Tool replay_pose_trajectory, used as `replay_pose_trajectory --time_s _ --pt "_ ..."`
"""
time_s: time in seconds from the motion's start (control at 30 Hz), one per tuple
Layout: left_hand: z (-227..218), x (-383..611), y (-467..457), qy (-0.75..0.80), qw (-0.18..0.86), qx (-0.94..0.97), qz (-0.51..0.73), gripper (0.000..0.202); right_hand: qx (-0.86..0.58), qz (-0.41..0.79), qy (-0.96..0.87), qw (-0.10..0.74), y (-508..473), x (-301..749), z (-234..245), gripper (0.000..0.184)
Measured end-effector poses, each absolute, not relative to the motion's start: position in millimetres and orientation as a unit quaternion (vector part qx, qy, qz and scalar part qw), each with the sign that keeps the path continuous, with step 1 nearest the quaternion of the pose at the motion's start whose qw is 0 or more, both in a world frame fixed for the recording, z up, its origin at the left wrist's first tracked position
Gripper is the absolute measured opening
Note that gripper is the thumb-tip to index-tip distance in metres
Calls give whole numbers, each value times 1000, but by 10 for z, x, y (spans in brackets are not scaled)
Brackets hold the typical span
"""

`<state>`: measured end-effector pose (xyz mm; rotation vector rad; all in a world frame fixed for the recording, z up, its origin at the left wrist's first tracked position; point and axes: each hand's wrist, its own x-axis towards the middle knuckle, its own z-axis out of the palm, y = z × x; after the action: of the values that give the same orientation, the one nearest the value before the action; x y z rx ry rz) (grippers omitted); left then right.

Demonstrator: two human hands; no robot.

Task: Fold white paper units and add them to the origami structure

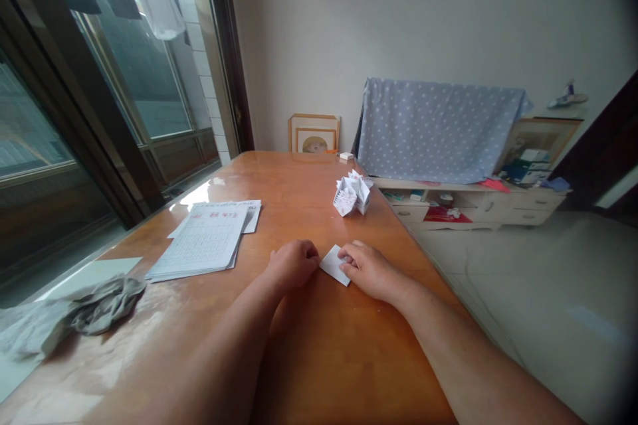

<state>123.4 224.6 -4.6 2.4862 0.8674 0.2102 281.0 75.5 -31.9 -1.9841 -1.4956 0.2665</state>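
A small folded piece of white paper (333, 267) lies on the brown wooden table, one corner pointing towards me. My right hand (367, 269) is closed over its right side, thumb and fingers on the paper. At the left corner, the fingers of my left hand (295, 264) are curled together and touch the edge; the fingertips are partly hidden. Just beyond my hands stands a cluster of folded white paper pieces (353, 192) with printed marks. To the left is a stack of lined paper sheets (202, 242) with red and dark writing.
The wooden table (294, 182) runs away from me to a wall. A crumpled grey cloth (107, 304) lies at its left edge. A small white box (346, 156) sits at the far end. Right of the table are a low cabinet (498, 206) and a dotted blue cloth (438, 129).
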Motion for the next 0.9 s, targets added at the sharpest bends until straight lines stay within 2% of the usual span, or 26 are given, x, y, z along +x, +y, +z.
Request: replay_pose_trajectory --time_s 0.27,0.5,0.77,0.9 --pt "-19 1261 2175 332 184 922 71 13 -756 102 -566 314 766 2827 -335 22" --pt "-3 1277 2180 331 177 925 62 14 -745 100 -595 283 730 2775 -241 38" --pt "44 1279 2154 345 180 920 54 12 -761 84 -599 236 766 2741 -242 35" --pt "18 1278 2135 327 203 920 79 20 -765 84 -598 224 771 2721 -223 31"
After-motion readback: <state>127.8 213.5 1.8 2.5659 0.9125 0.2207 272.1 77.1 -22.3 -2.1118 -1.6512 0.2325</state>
